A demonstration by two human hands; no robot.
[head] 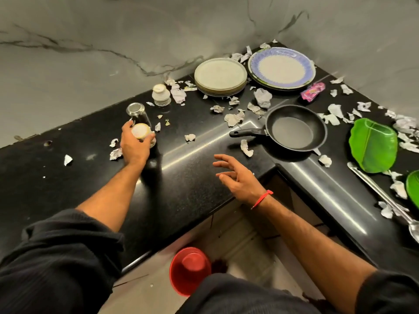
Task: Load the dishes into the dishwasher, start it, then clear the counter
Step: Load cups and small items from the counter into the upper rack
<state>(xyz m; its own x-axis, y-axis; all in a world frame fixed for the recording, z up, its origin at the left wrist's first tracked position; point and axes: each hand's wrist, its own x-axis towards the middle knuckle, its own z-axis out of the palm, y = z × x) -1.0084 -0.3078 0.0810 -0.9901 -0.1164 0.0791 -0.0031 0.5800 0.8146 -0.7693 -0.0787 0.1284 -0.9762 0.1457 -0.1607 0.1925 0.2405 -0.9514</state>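
Two hands work here: the left hand (133,147) has its grip curled round a small cup (141,131) on the black table (192,184), beside an upturned glass (135,109); the right hand (238,177) hovers with its grip apart, holding nothing. To lift well, I judge the cup should come straight up, clear of the glass, and stay level. Beyond wait a jar (161,95), plates (220,76), a pan (294,129) and scattered paper scraps (234,117).
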